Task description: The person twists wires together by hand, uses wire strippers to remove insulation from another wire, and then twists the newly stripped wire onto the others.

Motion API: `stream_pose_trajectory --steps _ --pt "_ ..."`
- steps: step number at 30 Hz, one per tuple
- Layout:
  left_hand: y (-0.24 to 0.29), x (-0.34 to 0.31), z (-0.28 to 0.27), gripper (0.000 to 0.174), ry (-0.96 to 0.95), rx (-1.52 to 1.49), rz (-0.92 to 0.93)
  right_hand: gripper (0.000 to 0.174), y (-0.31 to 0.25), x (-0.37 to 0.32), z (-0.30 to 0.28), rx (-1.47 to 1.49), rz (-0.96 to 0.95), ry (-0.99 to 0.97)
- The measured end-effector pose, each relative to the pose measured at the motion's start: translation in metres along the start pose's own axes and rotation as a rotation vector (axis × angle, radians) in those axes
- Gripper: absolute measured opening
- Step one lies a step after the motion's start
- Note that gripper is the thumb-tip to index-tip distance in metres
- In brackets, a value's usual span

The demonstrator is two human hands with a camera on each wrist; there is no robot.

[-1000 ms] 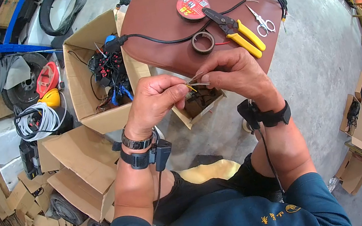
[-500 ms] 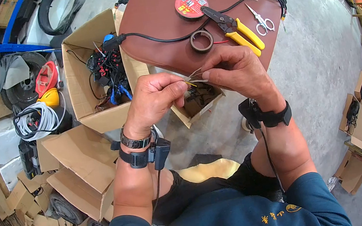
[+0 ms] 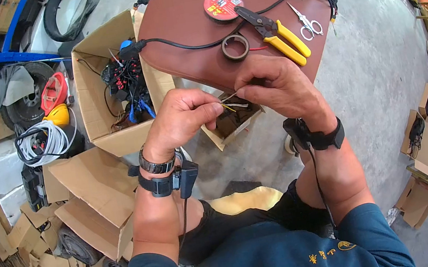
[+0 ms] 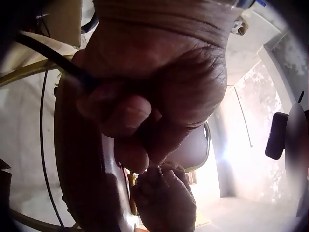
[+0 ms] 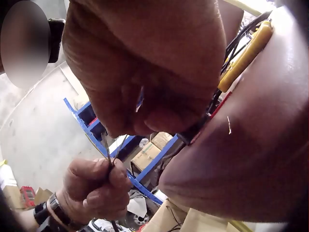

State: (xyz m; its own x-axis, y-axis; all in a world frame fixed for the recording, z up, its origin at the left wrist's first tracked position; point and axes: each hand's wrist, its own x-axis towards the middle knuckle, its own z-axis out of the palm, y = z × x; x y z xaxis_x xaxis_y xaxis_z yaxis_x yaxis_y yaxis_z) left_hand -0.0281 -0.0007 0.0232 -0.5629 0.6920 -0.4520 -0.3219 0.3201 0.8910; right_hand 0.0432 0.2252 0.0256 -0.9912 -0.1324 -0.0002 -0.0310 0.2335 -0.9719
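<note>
Over the front edge of a red-brown chair seat [image 3: 176, 9], my left hand [image 3: 184, 117] pinches the stripped end of a black cable [image 4: 50, 53], which runs into the palm in the left wrist view. Thin wires [image 3: 232, 106], one yellow and others pale, fan out past its thumb and forefinger. My right hand [image 3: 279, 88] faces it and pinches the tip of one thin wire between thumb and forefinger. In the right wrist view, bare wire ends [image 5: 107, 147] rise from the left hand's fingertips toward the right hand.
On the seat lie yellow-handled wire strippers [image 3: 292, 44], scissors [image 3: 308, 22], a brown tape roll [image 3: 235, 48], a red-labelled spool [image 3: 223, 6] and black cables [image 3: 182, 42]. An open carton [image 3: 91, 92] of wiring stands left; a small box [image 3: 220, 137] sits below the hands.
The right hand's fingertips have shifted slightly and now pinch one wire, while pale wires beneath stick out free. The left hand keeps its grip. The seat has slid slightly left in view.
</note>
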Motion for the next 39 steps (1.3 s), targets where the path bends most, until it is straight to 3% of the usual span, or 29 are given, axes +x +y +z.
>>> stream_pose_trajectory --steps 5,17,23,32,39 --pt "0.003 -0.001 0.001 0.014 -0.018 0.027 -0.011 0.01 0.003 -0.001 0.003 0.036 0.044 0.015" --pt "-0.004 -0.006 0.004 0.016 0.05 0.066 0.153 0.01 0.004 0.003 0.006 0.263 0.393 -0.042" --pt "-0.005 -0.006 0.002 0.017 0.064 0.077 0.167 0.01 0.005 0.003 0.012 0.339 0.252 0.009" --pt "0.002 -0.007 -0.002 0.014 0.138 -0.009 0.094 0.008 0.002 0.003 0.015 0.058 0.079 0.062" --pt "-0.009 -0.004 -0.006 0.018 0.117 -0.09 0.159 0.008 0.005 0.005 0.02 -0.101 -0.1 0.114"
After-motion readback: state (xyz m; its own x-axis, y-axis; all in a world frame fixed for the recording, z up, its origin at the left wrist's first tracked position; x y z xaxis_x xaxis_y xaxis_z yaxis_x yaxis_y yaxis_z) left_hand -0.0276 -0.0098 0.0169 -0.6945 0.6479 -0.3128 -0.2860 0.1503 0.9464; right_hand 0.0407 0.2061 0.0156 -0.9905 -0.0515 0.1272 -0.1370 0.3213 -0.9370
